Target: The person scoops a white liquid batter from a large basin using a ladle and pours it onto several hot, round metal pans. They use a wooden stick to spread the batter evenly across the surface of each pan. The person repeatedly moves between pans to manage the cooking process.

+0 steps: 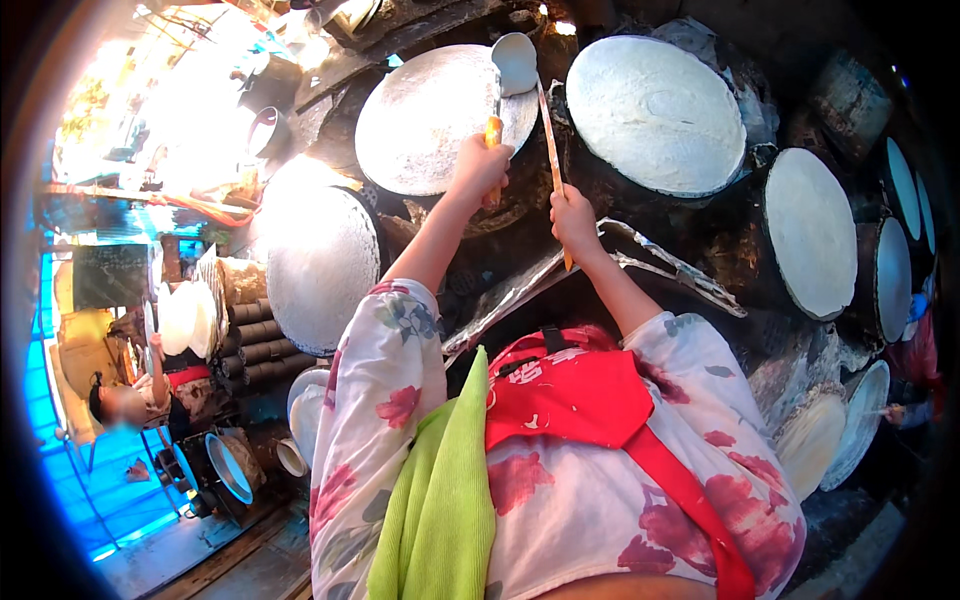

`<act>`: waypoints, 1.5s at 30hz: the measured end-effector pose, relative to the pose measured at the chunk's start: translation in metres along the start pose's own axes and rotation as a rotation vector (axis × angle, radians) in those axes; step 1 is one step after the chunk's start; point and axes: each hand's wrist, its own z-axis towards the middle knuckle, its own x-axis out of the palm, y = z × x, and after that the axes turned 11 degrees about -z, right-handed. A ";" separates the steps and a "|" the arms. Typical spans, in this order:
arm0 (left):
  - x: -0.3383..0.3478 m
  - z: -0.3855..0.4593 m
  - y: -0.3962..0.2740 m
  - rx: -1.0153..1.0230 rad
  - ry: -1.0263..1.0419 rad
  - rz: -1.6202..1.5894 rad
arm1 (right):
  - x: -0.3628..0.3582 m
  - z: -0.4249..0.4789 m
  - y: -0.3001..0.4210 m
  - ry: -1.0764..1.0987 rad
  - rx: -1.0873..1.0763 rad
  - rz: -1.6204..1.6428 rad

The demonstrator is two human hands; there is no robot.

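In front of me is a round griddle (519, 124) partly covered by a pale, thin sheet of batter (427, 112). My left hand (481, 169) is closed around the yellowish handle of a tool (493, 131) at the sheet's right edge; its working end is hard to make out. With my right hand (576, 221) I grip a long, slender stick (550, 139) that points away from me. A round, white-coated ladle or disc (514, 64) lies over the griddle's far right edge, near the stick's tip; whether they are joined I cannot tell.
More round griddles with white tops stand to the right (656, 116), farther right (810, 232) and at the left (324, 270). A bent metal strip (525, 289) runs before my body. Dark cylinders (259, 334) are stacked at the left, near another person (150, 390). Another person's hand (894, 413) shows far right.
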 end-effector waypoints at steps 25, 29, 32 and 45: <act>-0.096 0.036 0.007 0.240 -0.350 0.880 | 0.063 0.030 0.077 -0.022 -0.188 -0.830; -0.126 0.031 0.011 0.200 -0.381 0.901 | 0.032 0.021 0.071 -0.121 -0.171 -0.812; -0.127 0.027 0.012 0.195 -0.371 0.890 | 0.049 0.020 0.068 -0.043 -0.118 -0.843; -0.154 0.011 0.035 0.118 -0.406 0.782 | 0.090 0.044 0.090 0.042 -0.221 -0.902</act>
